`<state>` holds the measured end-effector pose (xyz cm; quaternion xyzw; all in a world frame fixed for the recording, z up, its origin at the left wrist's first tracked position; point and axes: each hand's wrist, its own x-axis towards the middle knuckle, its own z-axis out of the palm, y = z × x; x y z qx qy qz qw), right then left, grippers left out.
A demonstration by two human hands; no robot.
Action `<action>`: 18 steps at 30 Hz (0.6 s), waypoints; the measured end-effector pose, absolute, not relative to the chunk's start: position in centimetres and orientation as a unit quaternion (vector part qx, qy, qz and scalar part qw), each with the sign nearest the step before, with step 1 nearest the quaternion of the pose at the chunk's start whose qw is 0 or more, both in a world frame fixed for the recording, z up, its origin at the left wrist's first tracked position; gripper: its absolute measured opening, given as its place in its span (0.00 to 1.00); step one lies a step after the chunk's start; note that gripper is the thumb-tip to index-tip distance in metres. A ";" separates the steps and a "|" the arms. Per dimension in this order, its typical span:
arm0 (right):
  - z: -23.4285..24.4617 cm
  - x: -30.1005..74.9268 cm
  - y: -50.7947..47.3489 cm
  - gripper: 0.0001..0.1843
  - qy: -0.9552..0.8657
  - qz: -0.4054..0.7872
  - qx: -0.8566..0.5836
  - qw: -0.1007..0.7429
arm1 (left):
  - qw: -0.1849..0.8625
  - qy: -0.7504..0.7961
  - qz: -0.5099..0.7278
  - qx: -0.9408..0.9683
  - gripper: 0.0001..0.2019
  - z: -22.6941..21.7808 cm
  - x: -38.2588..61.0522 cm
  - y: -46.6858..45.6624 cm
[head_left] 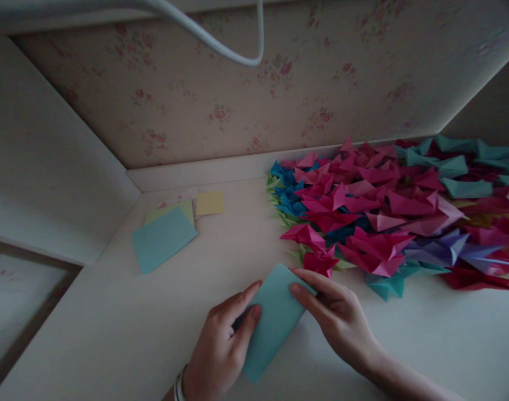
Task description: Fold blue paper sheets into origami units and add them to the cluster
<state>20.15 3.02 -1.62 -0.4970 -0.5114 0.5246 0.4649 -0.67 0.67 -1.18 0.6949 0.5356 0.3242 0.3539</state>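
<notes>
Nearest to me is a banded wrist, the wristband (pixel 178 384) sitting just below the left hand (pixel 221 334). That hand is closed to the thickness of paper: the thumb lies on the upper face of a blue-green paper (pixel 275 320), the index finger runs along its left edge, and the remaining fingers are tucked out of sight. The right hand (pixel 338 312) pinches the far right corner, thumb on top and index finger along the edge. Whether the paper is one layer or doubled, I cannot tell.

The paper is held aslant between the two hands, above the white tabletop (pixel 112 340). Gripping opposite edges appears meant to keep it flat and square; the light thumb contact would, in my judgement, spare it creases.

Beyond the right hand, folded paper pieces (pixel 375 211) in pink, blue, green, lilac and teal stand crowded in rows. Their place to the side presumably leaves the hands working room and saves the points from being crushed.

Farther off at left, a flat teal sheet (pixel 165 239) overlaps a green sheet (pixel 188 209), with a yellow square (pixel 210 203) just beside; loosely stacked, they seem placed for easy reach. Behind everything rises the flowered wall (pixel 238 111).
</notes>
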 end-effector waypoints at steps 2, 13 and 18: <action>-1.7 20.2 3.0 0.13 -0.500 0.527 -0.501 0.470 | 0.365 0.539 0.322 0.687 0.17 -0.9 -0.6 0.7; -1.0 20.4 3.4 0.15 -0.519 0.526 -0.508 0.444 | 0.331 0.531 0.313 0.714 0.18 -1.1 -0.5 0.4; -1.1 20.4 3.3 0.15 -0.513 0.535 -0.502 0.445 | 0.316 0.532 0.307 0.723 0.18 -1.0 -0.5 0.4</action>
